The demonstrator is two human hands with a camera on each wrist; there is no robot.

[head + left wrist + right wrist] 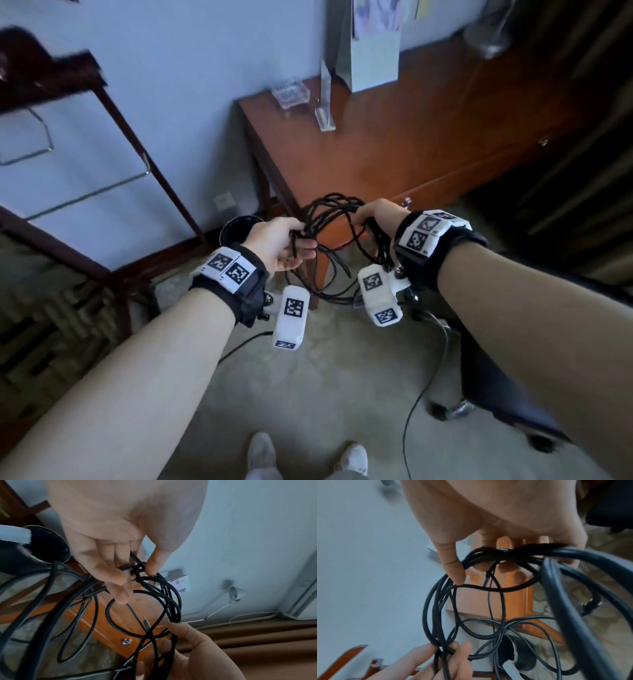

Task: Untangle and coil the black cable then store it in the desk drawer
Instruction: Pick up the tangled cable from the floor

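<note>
Item: black cable (329, 219), 1 length in several loose loops, held in mid-air at centre of head view, in front of the near corner of the bench (394, 137) and above the carpeted floor

Grips: left hand (279, 245), fingers curled, thumb and forefinger pinching a crossing of strands at the left side of the bundle; knot-like overlap shown at centre of left wrist view. Right hand (375, 216), fingers hooked round the gathered strands at the right side; thumb tip pressed on 1 single strand in right wrist view. Both closed on the cable; neither free

Orientation: bundle arched between the 2 hands, long axis roughly left to right across the frame, slightly higher at the right; loops hanging downward from the arch toward lower centre. 1 connector end (146, 624) visible through the loops in left wrist view, tip pointing toward top of frame; other end not traced

Step, judged: untangling, with coiling partly begun; loops uneven, strands crossing. Drawer (455, 185), with its knob (406, 202) just beyond the right hand, appears closed

Next move, judged: crossing at left pinch to be worked loose and the free end fed back through, without pulling the 2 sides apart, lest the overlap tighten; loops then to be evened into 1 coil
</note>
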